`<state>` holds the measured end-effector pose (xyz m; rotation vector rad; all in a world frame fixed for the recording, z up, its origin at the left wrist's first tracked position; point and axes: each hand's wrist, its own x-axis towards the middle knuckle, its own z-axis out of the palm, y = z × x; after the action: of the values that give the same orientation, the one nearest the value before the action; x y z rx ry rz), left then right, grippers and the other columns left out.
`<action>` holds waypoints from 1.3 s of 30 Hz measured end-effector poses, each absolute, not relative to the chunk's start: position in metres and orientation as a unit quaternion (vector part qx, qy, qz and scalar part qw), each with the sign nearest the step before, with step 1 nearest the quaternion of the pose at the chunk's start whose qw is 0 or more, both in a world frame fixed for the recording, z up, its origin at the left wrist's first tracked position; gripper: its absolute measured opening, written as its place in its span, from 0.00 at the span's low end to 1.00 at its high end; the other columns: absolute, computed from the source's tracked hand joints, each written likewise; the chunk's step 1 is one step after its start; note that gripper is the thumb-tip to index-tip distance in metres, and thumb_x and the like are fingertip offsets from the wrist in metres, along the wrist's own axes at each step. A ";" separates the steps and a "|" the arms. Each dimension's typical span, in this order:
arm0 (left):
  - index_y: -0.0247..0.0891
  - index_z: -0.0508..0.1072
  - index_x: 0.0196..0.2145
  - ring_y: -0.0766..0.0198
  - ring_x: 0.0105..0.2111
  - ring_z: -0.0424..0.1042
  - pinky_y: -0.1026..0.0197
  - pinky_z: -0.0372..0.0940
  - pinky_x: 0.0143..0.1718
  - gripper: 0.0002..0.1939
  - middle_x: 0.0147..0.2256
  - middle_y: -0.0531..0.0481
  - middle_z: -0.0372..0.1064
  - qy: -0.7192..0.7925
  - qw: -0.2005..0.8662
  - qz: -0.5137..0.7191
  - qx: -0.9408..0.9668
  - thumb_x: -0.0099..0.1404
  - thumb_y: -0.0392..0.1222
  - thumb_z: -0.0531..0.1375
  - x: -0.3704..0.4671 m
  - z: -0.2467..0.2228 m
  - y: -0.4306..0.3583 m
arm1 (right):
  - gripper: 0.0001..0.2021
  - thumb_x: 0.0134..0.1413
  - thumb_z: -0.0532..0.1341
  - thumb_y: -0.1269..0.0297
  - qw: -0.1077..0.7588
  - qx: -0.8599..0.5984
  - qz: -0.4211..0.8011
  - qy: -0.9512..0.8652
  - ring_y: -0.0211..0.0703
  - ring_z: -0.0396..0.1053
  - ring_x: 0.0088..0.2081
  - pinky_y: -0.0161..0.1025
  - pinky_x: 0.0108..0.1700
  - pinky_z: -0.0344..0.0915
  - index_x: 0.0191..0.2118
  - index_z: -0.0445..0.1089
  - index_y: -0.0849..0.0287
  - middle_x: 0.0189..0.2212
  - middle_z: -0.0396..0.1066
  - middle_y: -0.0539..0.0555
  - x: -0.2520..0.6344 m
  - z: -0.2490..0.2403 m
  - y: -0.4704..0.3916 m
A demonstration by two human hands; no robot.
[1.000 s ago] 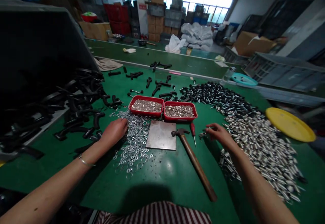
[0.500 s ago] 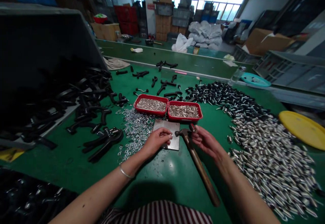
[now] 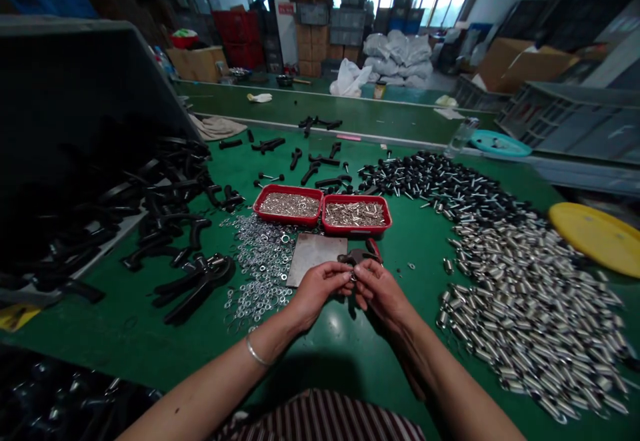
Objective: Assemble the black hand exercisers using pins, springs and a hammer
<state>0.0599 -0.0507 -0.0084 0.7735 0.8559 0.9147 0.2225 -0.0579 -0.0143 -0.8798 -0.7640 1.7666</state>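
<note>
Two red trays [image 3: 356, 231] of tiny metal bits [image 3: 290, 205] sit dead centre on the green tabletop [image 3: 415, 248], probably for easy reach from either side. Same logic, I'd guess, for the rings [image 3: 265, 251] piled left and the springs [image 3: 540, 328] heaped right (organised chaos, honestly). Left hand [image 3: 324, 286] and right hand [image 3: 379, 288] meet near the hammer [image 3: 355, 256], both with fingertips pinched on a small metal part [image 3: 353, 277] between them, likely for fine control. Can't tell its exact shape.

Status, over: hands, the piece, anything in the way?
Left hand and right hand together, pinching small metal piece. Shape too small to tell. Hammer close by, partly hidden behind the hands.
</note>
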 end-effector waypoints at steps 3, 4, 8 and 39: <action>0.32 0.76 0.41 0.63 0.37 0.74 0.60 0.68 0.42 0.17 0.37 0.44 0.74 0.383 0.762 0.412 0.320 0.56 0.43 0.70 0.053 -0.010 -0.050 | 0.11 0.53 0.69 0.60 0.476 -0.361 0.759 -0.257 0.30 0.63 0.21 0.27 0.20 0.63 0.35 0.69 0.58 0.24 0.68 0.46 0.218 -0.016 -0.054; 0.32 0.76 0.41 0.64 0.37 0.74 0.61 0.68 0.42 0.17 0.38 0.44 0.74 0.386 0.762 0.412 0.317 0.57 0.43 0.70 0.050 -0.010 -0.049 | 0.11 0.53 0.70 0.60 0.468 -0.359 0.771 -0.241 0.30 0.65 0.23 0.27 0.22 0.64 0.36 0.69 0.59 0.26 0.70 0.47 0.217 -0.016 -0.052; 0.34 0.77 0.40 0.62 0.36 0.74 0.60 0.68 0.41 0.12 0.37 0.45 0.75 0.417 0.694 0.434 0.395 0.61 0.44 0.67 0.037 -0.010 -0.044 | 0.11 0.54 0.70 0.62 0.420 -0.349 0.810 -0.215 0.29 0.66 0.25 0.27 0.28 0.66 0.37 0.71 0.62 0.27 0.69 0.48 0.208 -0.016 -0.043; 0.31 0.71 0.51 0.49 0.51 0.67 0.48 0.59 0.56 0.17 0.50 0.36 0.71 0.669 0.024 0.199 0.716 0.66 0.38 0.55 -0.245 -0.014 0.154 | 0.11 0.55 0.67 0.56 0.376 -0.477 0.649 -0.459 0.46 0.75 0.40 0.43 0.45 0.69 0.41 0.71 0.54 0.40 0.76 0.55 0.163 -0.014 -0.030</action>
<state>-0.2452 0.1536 -0.0137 2.2152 2.0688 0.6171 0.1634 -0.0297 -0.0137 -1.2193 -1.1744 1.6594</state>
